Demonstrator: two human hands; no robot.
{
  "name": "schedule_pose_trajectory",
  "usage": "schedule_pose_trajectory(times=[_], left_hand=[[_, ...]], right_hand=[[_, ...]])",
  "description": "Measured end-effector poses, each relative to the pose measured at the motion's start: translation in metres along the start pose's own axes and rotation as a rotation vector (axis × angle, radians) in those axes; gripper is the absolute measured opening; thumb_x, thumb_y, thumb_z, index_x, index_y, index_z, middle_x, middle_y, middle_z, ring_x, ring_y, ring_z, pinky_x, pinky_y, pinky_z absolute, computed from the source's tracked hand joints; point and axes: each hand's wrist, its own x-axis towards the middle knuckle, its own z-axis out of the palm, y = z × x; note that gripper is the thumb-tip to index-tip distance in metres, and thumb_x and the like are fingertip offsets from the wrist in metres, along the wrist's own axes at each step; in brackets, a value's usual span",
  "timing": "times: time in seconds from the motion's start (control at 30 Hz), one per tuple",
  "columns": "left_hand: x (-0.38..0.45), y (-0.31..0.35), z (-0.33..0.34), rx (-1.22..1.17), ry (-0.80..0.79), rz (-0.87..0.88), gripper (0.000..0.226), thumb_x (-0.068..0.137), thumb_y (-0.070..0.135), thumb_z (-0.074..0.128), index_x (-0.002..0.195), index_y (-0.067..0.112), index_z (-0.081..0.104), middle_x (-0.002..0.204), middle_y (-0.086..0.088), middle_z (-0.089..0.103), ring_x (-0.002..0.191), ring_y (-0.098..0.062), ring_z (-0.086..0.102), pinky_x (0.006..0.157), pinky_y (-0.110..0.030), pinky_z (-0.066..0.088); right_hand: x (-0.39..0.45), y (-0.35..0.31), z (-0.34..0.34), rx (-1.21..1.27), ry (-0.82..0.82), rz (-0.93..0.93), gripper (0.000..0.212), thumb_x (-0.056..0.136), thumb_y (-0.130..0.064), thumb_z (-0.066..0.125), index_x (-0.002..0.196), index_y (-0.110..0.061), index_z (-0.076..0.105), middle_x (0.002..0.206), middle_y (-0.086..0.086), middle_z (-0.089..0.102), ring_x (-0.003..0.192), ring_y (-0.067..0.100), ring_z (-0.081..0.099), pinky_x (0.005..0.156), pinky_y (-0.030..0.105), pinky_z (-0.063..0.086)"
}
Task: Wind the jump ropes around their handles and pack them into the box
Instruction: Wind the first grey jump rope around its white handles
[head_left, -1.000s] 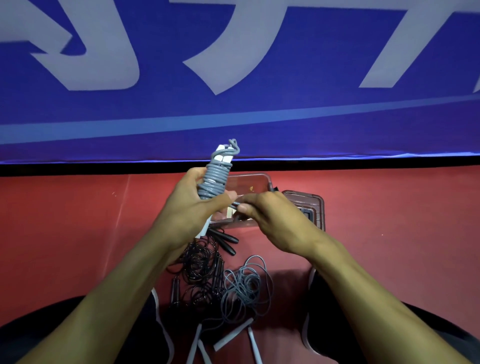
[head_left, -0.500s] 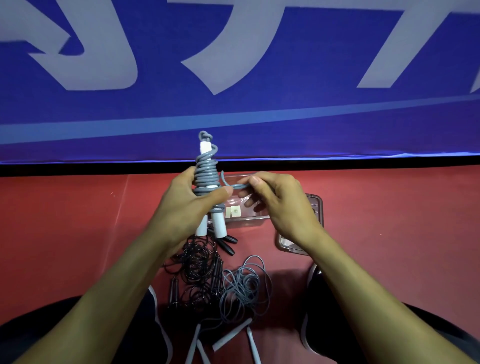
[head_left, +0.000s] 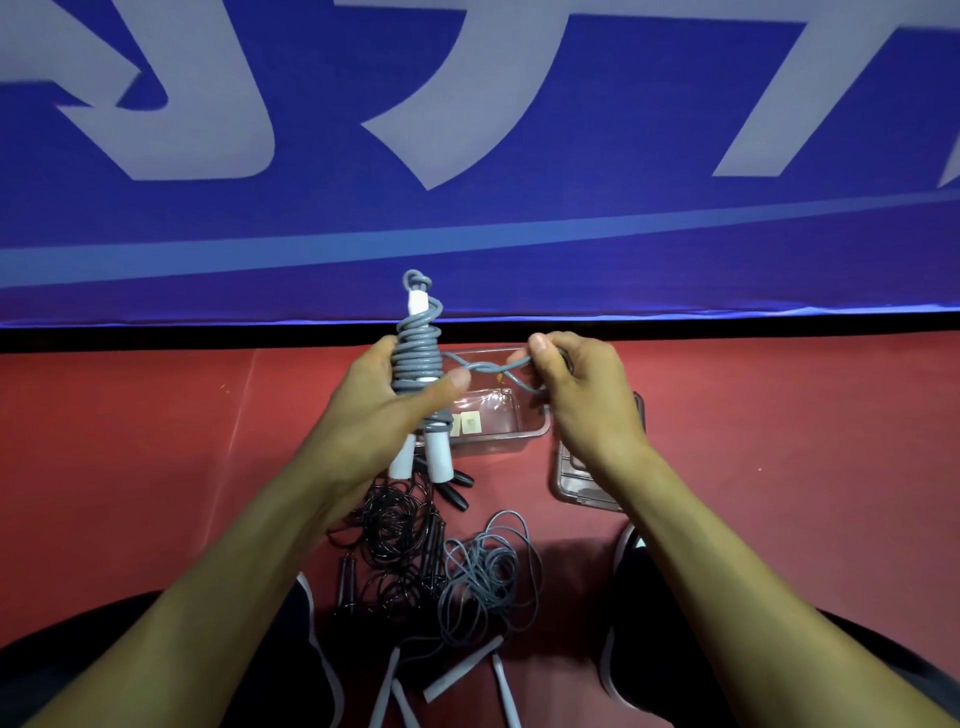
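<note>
My left hand (head_left: 387, 402) grips a grey jump rope (head_left: 415, 353) wound in coils around its two white handles, held upright above the floor. A free length of that rope runs right to my right hand (head_left: 576, 389), which pinches it between thumb and fingers. Behind both hands sits a clear plastic box (head_left: 511, 428) on the red floor. Its lid (head_left: 576, 483) lies to the right, partly under my right wrist. Below lie a tangled black jump rope (head_left: 395, 535) and a loose grey jump rope (head_left: 488, 571) with white handles.
A blue banner (head_left: 467, 156) with pale lettering stands along the far edge of the red floor (head_left: 779, 441). My knees in dark clothing (head_left: 675, 649) frame the rope pile on both sides.
My right hand has moved right, drawing the rope's free end out from the wound bundle. My left hand brought the bundle more upright and keeps it so.
</note>
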Motion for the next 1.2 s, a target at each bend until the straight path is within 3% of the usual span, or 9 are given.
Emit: schedule_pose_trajectory(times=[0.27, 0.33, 0.43, 0.53, 0.7, 0.8, 0.93, 1.03, 1.2], left_hand=[[0.005, 0.0, 0.0021, -0.292, 0.027, -0.021, 0.017, 0.094, 0.009, 0.06, 0.111, 0.007, 0.058, 0.092, -0.007, 0.063, 0.086, -0.018, 0.062, 0.106, -0.063, 0.045], [0.0051, 0.0024, 0.0023, -0.313, 0.057, -0.001, 0.026, 0.09, 0.012, 0.064, 0.115, 0.007, 0.059, 0.094, -0.008, 0.062, 0.084, -0.017, 0.064, 0.104, -0.057, 0.047], [0.0036, 0.0034, 0.0024, -0.368, 0.089, 0.034, 0.036, 0.081, 0.019, 0.067, 0.114, 0.007, 0.059, 0.096, -0.012, 0.063, 0.083, -0.019, 0.063, 0.098, -0.053, 0.048], [0.0011, -0.0002, 0.0008, -0.288, 0.12, 0.076, 0.033, 0.084, 0.02, 0.069, 0.113, 0.008, 0.06, 0.1, -0.017, 0.066, 0.089, -0.022, 0.065, 0.096, -0.049, 0.052], [0.0024, -0.0011, -0.004, -0.08, 0.114, 0.16, 0.034, 0.082, 0.029, 0.079, 0.108, 0.013, 0.063, 0.09, 0.005, 0.067, 0.086, -0.008, 0.064, 0.082, -0.029, 0.056], [0.0039, -0.003, -0.0057, -0.054, 0.096, 0.123, 0.041, 0.079, 0.028, 0.083, 0.107, 0.01, 0.059, 0.091, -0.001, 0.066, 0.087, -0.019, 0.067, 0.085, -0.043, 0.059], [0.002, 0.0002, -0.0042, -0.042, 0.1, 0.102, 0.058, 0.072, 0.028, 0.088, 0.111, 0.001, 0.054, 0.091, -0.015, 0.066, 0.078, -0.028, 0.067, 0.084, -0.057, 0.057], [0.0014, 0.002, -0.0032, -0.074, 0.092, 0.086, 0.053, 0.07, 0.021, 0.085, 0.11, 0.005, 0.056, 0.09, -0.017, 0.062, 0.082, -0.03, 0.062, 0.085, -0.063, 0.057], [0.0009, -0.0008, -0.0026, -0.124, 0.06, 0.047, 0.057, 0.067, 0.008, 0.09, 0.112, 0.009, 0.056, 0.094, -0.021, 0.063, 0.081, -0.032, 0.065, 0.082, -0.062, 0.059]], right_hand=[[0.0005, -0.0053, -0.0015, 0.865, -0.02, 0.294, 0.037, 0.108, -0.024, 0.043, 0.09, -0.003, 0.067, 0.055, -0.002, 0.052, 0.063, 0.012, 0.063, 0.075, 0.027, 0.049], [0.0, -0.0054, -0.0008, 0.81, -0.041, 0.274, 0.043, 0.109, -0.027, 0.043, 0.081, -0.001, 0.063, 0.051, -0.003, 0.048, 0.058, 0.013, 0.055, 0.074, 0.029, 0.046], [-0.0007, -0.0018, -0.0036, 0.23, -0.032, 0.057, 0.044, 0.108, -0.029, 0.046, 0.071, -0.015, 0.066, 0.049, -0.003, 0.046, 0.051, 0.01, 0.042, 0.056, 0.024, 0.038], [-0.0046, -0.0027, -0.003, -0.137, -0.096, -0.074, 0.046, 0.104, -0.04, 0.053, 0.064, -0.018, 0.063, 0.058, 0.001, 0.061, 0.055, 0.005, 0.051, 0.057, 0.025, 0.04], [-0.0073, -0.0041, -0.0063, -0.165, -0.104, -0.035, 0.034, 0.093, -0.044, 0.069, 0.068, -0.02, 0.067, 0.056, -0.011, 0.057, 0.052, 0.004, 0.048, 0.053, 0.017, 0.036], [-0.0074, -0.0054, -0.0076, -0.139, -0.058, -0.035, 0.028, 0.091, -0.032, 0.075, 0.068, -0.022, 0.063, 0.047, -0.013, 0.047, 0.046, 0.002, 0.043, 0.049, 0.013, 0.033], [-0.0059, -0.0084, -0.0098, -0.001, 0.028, 0.011, 0.031, 0.095, -0.03, 0.07, 0.071, -0.014, 0.06, 0.058, -0.019, 0.064, 0.057, -0.006, 0.058, 0.057, 0.01, 0.04], [-0.006, -0.0074, -0.0077, 0.133, -0.021, 0.029, 0.032, 0.099, -0.025, 0.066, 0.072, -0.012, 0.055, 0.072, -0.007, 0.073, 0.071, 0.004, 0.07, 0.069, 0.023, 0.054], [-0.0068, -0.0088, -0.0056, 0.289, -0.073, 0.04, 0.033, 0.098, -0.016, 0.066, 0.069, -0.011, 0.052, 0.06, -0.006, 0.057, 0.054, 0.006, 0.057, 0.056, 0.024, 0.051]])
